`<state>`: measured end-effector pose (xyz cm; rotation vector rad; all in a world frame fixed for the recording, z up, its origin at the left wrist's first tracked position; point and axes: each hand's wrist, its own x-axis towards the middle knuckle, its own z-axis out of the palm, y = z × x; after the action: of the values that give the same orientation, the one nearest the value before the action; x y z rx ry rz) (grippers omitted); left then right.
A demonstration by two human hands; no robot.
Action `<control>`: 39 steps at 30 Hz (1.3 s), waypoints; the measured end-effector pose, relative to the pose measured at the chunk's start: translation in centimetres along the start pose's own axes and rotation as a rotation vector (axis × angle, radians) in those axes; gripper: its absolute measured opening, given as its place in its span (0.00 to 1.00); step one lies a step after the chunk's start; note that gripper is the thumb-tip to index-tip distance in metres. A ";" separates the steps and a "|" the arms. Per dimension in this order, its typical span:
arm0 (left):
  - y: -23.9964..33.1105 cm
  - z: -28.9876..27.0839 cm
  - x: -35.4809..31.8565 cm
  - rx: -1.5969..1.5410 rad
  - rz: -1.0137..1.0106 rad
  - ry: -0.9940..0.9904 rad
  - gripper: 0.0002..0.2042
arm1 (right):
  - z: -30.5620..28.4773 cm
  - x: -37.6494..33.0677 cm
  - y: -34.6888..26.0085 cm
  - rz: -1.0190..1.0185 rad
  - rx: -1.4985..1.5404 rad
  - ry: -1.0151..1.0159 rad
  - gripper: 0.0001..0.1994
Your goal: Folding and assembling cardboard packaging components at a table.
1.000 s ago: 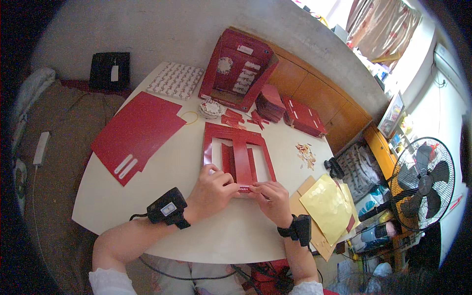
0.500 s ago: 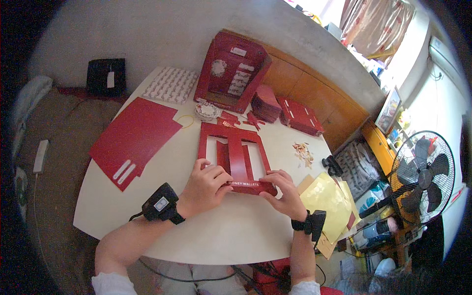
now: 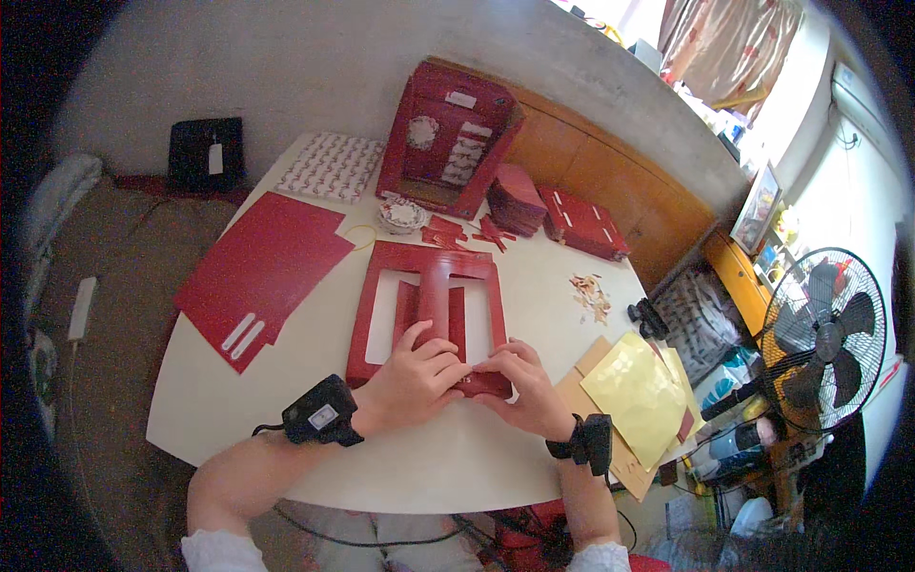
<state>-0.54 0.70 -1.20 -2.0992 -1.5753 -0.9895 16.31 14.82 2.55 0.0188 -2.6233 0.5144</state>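
A red cardboard box panel (image 3: pixel 436 286) with two long window openings lies on the white table in front of me. My left hand (image 3: pixel 405 384) is closed on its near edge, fingers bent over the top and the thumb at the border. Close beside it, my right hand (image 3: pixel 526 386) pinches the same edge near the right corner. The fingertips of both hands almost meet at the middle of that edge. They hide most of the printed strip there. Inside the windows, folded red flaps stand beside the middle bar.
Flat red sheets (image 3: pixel 267 257) lie at left. Behind stand a red display box (image 3: pixel 443 138), a red stack (image 3: pixel 517 200) and red boxes (image 3: pixel 583 224). Red scraps (image 3: pixel 444 232), a tape roll (image 3: pixel 401 215), peeled bits (image 3: pixel 591 296) and yellow paper (image 3: pixel 634 391) lie around.
The panel has shifted left and turned slightly. My hands have come together at the middle of its near edge, the right one sliding left from the corner.
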 end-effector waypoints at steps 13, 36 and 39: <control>0.2 -1.9 0.8 -0.099 -0.063 0.009 0.16 | -1.3 0.0 -0.2 -0.040 0.036 0.056 0.21; 1.2 -0.9 0.9 -0.004 -0.041 0.201 0.17 | 1.5 -0.6 -0.4 0.248 0.627 0.146 0.11; 1.3 -1.0 1.0 -0.017 -0.031 0.207 0.17 | 1.6 -0.6 -0.6 0.241 0.590 0.163 0.10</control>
<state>0.51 0.34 0.33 -1.9178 -1.5048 -1.1927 16.19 13.63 1.21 -0.1464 -2.2384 1.2961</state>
